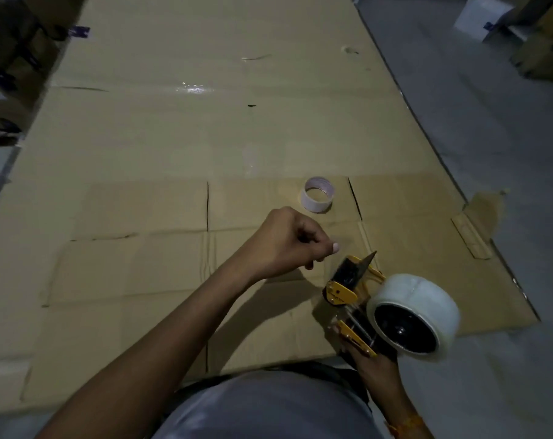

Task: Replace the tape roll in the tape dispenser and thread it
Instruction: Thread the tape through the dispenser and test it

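Note:
A yellow and black tape dispenser (348,291) is held above the cardboard at lower right. A full roll of clear tape (427,299) sits on its black hub. My right hand (373,362) grips the dispenser's handle from below. My left hand (287,242) hovers just left of the dispenser's blade end, fingers curled and thumb pinched against the forefinger; whether a clear tape end is between them cannot be told. An empty, nearly used-up tape core (318,194) stands on the cardboard beyond my left hand.
Flattened cardboard sheets (173,137) cover the floor in front of me. Grey floor (490,137) runs along the right side. Stacked boxes (12,58) stand at far left and more boxes (541,42) at the top right corner.

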`<state>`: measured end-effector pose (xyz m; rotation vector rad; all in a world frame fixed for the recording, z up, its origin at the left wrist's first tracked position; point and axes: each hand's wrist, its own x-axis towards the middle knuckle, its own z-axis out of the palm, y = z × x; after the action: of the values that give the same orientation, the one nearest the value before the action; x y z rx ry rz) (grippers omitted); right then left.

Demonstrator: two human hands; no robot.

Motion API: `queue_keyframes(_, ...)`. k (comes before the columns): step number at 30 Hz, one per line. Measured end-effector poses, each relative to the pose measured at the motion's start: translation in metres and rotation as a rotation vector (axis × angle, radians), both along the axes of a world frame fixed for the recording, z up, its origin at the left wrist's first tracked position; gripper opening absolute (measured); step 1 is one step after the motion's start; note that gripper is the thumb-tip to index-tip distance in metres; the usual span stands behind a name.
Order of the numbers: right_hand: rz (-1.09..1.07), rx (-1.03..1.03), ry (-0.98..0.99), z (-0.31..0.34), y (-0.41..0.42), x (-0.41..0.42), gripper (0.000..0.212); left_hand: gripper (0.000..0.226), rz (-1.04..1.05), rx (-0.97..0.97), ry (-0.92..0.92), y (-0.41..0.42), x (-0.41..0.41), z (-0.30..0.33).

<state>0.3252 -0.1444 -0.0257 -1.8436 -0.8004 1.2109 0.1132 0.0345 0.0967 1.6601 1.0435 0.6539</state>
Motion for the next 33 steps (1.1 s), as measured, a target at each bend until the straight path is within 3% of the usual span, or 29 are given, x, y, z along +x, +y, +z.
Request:
queue_keyframes(5,0.081,-0.122,-0.112,-0.017,-0.014,0.011,0.021,0.021,-0.085,0.050,0.043,0.001,0.011,-0.013)
queue_keyframes(8,0.092,-0.220,-0.088,-0.027,-0.026,0.017,0.028,0.022,-0.092,0.109,0.093,0.001,0.015,-0.023)
queue_keyframes(13,-0.084,-0.074,-0.091,-0.011,-0.038,0.018,0.041,0.044,-0.121,0.179,0.216,0.003,0.029,-0.051)
queue_keyframes(18,-0.144,-0.106,-0.205,-0.021,-0.068,0.026,0.022,0.053,-0.276,0.244,0.270,-0.008,0.050,-0.074)
queue_keyframes(20,-0.162,-0.131,-0.220,-0.019,-0.077,0.027,0.026,0.047,-0.281,0.162,0.266,-0.015,0.060,-0.084)
queue_keyframes(23,-0.218,-0.167,-0.185,-0.020,-0.090,0.028,0.028,0.017,-0.224,-0.039,0.181,-0.026,0.074,-0.090)
queue_keyframes(26,-0.273,-0.227,-0.197,-0.023,-0.104,0.031,0.024,0.012,-0.182,-0.215,0.088,-0.034,0.082,-0.095)
queue_keyframes(33,-0.266,-0.298,-0.267,-0.024,-0.122,0.040,0.016,0.014,-0.255,-0.168,0.164,-0.045,0.100,-0.112)
